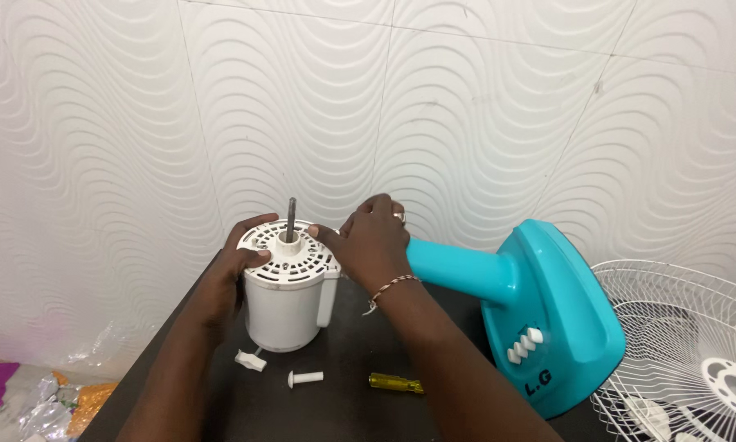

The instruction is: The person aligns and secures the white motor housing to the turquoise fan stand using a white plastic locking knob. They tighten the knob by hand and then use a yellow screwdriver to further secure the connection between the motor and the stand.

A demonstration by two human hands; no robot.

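A head-worn camera looked down at a dark table [351, 409] set against a white wall [466, 98] moulded in wavy ridges. At about eight o'clock in the view, beyond the table's edge, lay crumpled foil and some purple and orange scraps [49, 393].

Just left of centre, around nine o'clock from the middle, a white fan motor housing [286, 307] stood upright on the table, its vented face turned up and a thin metal shaft [291, 217] rising from its middle. The left hand [235, 266] was wrapped around the housing's left side, thumb lying on the vented top, grasping it firmly. The right hand [373, 237] rested on the top's right rim, fingers curled over the far edge; it touched the housing, but whether it truly gripped could not be told. A thin bracelet circled that wrist.

At six o'clock from the housing, on the table, lay a small white clip [250, 360], a white plastic pin [306, 378] and, further right, a short screwdriver with a yellow handle [396, 383].

Toward three o'clock, a turquoise fan stand [548, 311] lay tipped on its side, its neck pointing at the hands and white push buttons showing on its base. At four o'clock, at the frame's edge, lay a white wire fan guard [679, 327].

Judging by this, the fan was well dismantled: guard off, motor apart from the stand, small parts loose. No blades were visible, and the housing itself looked closed.
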